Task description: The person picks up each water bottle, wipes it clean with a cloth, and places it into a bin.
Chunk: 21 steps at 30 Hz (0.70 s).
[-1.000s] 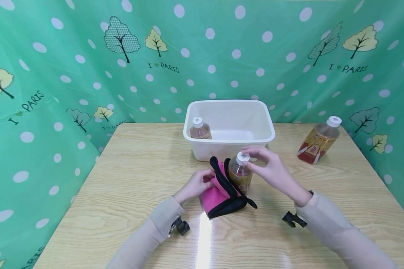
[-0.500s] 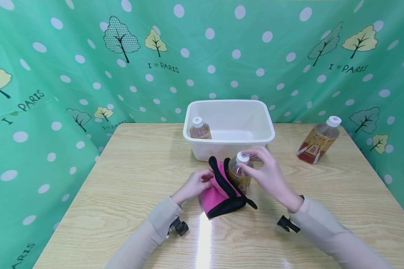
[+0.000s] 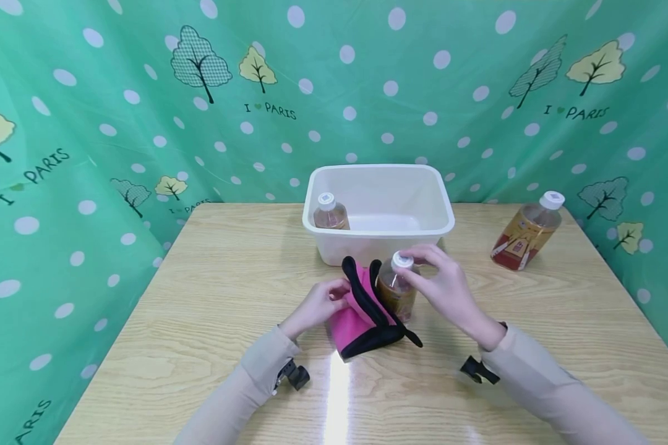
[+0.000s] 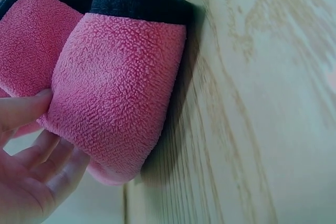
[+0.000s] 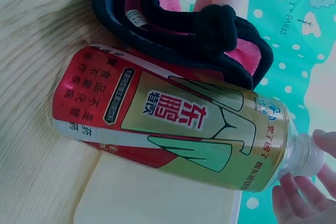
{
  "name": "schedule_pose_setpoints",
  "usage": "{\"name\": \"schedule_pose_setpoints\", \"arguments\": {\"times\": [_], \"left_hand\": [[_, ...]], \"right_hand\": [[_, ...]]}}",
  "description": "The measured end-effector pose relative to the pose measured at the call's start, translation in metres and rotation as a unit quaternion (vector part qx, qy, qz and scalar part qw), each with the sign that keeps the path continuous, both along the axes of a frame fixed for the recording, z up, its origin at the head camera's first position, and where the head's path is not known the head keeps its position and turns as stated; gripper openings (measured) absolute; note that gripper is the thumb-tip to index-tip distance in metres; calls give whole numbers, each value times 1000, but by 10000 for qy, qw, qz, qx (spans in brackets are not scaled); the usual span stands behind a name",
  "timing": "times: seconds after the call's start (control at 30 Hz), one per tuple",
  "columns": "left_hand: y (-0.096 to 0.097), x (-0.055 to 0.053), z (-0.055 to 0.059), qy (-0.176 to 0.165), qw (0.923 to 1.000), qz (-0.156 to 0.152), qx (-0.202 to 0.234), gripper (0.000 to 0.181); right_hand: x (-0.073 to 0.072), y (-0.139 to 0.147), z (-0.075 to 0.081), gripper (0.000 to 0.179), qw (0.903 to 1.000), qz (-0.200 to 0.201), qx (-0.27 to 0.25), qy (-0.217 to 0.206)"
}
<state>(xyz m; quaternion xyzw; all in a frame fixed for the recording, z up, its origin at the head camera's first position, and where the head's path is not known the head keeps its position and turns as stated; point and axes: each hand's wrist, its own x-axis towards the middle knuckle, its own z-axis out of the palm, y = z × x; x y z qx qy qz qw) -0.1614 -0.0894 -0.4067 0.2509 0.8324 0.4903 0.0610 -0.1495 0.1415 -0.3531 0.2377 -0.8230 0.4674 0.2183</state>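
In the head view my left hand [image 3: 320,303] pinches a folded pink fleece cloth [image 3: 352,327] with black edging, thumb on one side and fingers on the other. The cloth lies against a plastic drink bottle [image 3: 398,295] standing upright on the table. My right hand [image 3: 445,284] holds the bottle's white cap [image 3: 402,261] between thumb and fingers. In the right wrist view the bottle's red and gold label [image 5: 178,114] faces the camera, and the cloth's black edging [image 5: 210,59] runs beside it. The left wrist view shows the cloth's fuzzy pink face [image 4: 121,82].
Behind the hands stands a white plastic bin [image 3: 378,242] with another capped bottle [image 3: 331,215] in its left side. A third bottle [image 3: 526,235] stands at the right back of the wooden table [image 3: 217,278]. A green patterned curtain [image 3: 323,80] hangs behind the table.
My right forearm has shifted slightly left while the fingers stay on the cap. The bottle appears turned a little, its label showing less. My left hand and the cloth have moved slightly left.
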Motion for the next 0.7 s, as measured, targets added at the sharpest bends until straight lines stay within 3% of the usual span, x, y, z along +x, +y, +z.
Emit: {"name": "schedule_pose_setpoints", "arguments": {"times": [0.07, 0.17, 0.7], "left_hand": [[0, 4, 9, -6, 10000, -13, 26, 15], [0, 6, 13, -88, 9999, 21, 63, 16], [-4, 5, 19, -95, 9997, 193, 132, 14]], "right_hand": [[0, 2, 1, 27, 9999, 46, 0, -98], [0, 5, 2, 28, 9995, 155, 9, -280], [-9, 17, 3, 29, 9907, 1315, 307, -181]]}}
